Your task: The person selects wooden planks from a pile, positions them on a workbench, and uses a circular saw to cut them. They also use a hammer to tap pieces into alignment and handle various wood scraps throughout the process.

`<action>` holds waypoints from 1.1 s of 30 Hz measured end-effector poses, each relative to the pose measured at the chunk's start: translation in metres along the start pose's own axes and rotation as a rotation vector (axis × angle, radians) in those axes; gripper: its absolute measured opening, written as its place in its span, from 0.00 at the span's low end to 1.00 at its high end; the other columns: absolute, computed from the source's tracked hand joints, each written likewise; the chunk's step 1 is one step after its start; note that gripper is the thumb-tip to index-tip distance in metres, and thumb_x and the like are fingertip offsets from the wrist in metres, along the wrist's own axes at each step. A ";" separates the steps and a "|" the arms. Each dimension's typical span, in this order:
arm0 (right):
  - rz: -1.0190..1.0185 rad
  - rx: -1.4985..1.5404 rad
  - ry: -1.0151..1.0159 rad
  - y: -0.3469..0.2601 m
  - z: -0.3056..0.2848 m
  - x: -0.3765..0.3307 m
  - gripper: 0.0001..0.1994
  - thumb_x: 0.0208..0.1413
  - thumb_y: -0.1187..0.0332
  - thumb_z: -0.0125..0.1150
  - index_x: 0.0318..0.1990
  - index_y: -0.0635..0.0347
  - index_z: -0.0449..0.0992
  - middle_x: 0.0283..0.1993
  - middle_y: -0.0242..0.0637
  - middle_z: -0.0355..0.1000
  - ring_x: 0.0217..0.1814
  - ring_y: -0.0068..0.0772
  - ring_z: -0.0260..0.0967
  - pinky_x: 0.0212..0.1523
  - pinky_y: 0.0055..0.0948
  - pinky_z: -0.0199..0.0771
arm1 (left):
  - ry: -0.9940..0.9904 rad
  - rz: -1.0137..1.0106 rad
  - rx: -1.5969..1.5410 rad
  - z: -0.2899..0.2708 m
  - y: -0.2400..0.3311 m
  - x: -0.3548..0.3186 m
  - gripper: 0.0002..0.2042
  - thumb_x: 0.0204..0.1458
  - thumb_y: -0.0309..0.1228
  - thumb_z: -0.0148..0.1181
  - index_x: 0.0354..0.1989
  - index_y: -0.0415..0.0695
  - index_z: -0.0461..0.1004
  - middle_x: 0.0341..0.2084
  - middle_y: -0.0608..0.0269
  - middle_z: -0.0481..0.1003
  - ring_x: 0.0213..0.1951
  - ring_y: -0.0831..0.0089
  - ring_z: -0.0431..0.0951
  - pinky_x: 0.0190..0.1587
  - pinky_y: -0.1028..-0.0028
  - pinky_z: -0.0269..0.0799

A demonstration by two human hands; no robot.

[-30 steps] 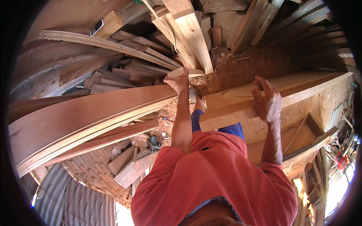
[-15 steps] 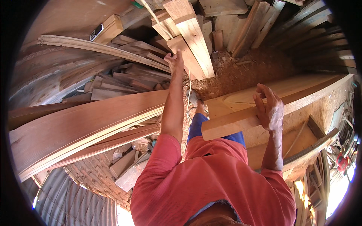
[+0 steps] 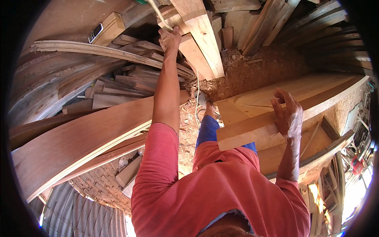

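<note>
My left hand is stretched far forward, its fingers curled around a pale cord beside a stack of light boards. A pale plank slants down next to that hand, with a shorter board against it. My right hand is at the long wooden beam on my right, fingers bent and apart, holding nothing. Whether its palm edge touches the beam cannot be made out.
A long reddish board runs across the left. Stacked offcuts lie beyond it. A white handheld device rests by a wood block. The cord's lower stretch trails over shavings near my foot. A wooden panel lies beyond the beam.
My left hand has moved forward and slightly left, from beside the short board onto the pale cord. My right hand has shifted slightly right and down, fingers still bent.
</note>
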State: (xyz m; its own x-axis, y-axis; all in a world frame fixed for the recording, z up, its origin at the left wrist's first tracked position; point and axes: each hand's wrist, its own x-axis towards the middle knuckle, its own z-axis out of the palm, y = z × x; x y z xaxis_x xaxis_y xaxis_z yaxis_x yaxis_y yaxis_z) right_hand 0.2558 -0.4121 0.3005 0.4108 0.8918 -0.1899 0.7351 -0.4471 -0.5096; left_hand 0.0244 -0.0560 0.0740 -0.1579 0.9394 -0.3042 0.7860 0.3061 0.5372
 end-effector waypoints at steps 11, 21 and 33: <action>0.026 0.003 -0.012 0.000 0.001 0.000 0.18 0.59 0.67 0.68 0.55 0.62 0.78 0.45 0.46 0.81 0.42 0.46 0.80 0.45 0.41 0.79 | -0.046 0.079 -0.406 0.034 -0.103 0.049 0.14 0.61 0.35 0.56 0.49 0.42 0.78 0.39 0.55 0.82 0.39 0.61 0.84 0.44 0.67 0.78; -0.013 -0.002 -0.018 0.000 0.000 0.002 0.18 0.61 0.64 0.67 0.54 0.64 0.77 0.45 0.46 0.81 0.42 0.46 0.80 0.44 0.42 0.79 | -0.206 -0.278 -0.328 0.038 -0.106 0.035 0.23 0.70 0.44 0.43 0.68 0.46 0.61 0.58 0.39 0.73 0.57 0.44 0.78 0.54 0.52 0.80; -0.007 -0.008 -0.001 -0.003 0.000 0.003 0.16 0.59 0.67 0.67 0.52 0.62 0.78 0.44 0.46 0.81 0.41 0.47 0.79 0.44 0.42 0.79 | -0.057 -0.534 -0.263 0.055 -0.083 -0.015 0.54 0.57 0.66 0.55 0.75 0.31 0.45 0.73 0.37 0.52 0.71 0.39 0.57 0.67 0.42 0.58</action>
State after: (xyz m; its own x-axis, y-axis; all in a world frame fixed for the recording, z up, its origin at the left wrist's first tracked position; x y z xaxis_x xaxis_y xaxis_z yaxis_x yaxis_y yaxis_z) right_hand 0.2545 -0.4085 0.3012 0.4047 0.8951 -0.1871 0.7424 -0.4411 -0.5043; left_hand -0.0061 -0.1037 -0.0094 -0.4527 0.6374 -0.6235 0.4313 0.7685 0.4726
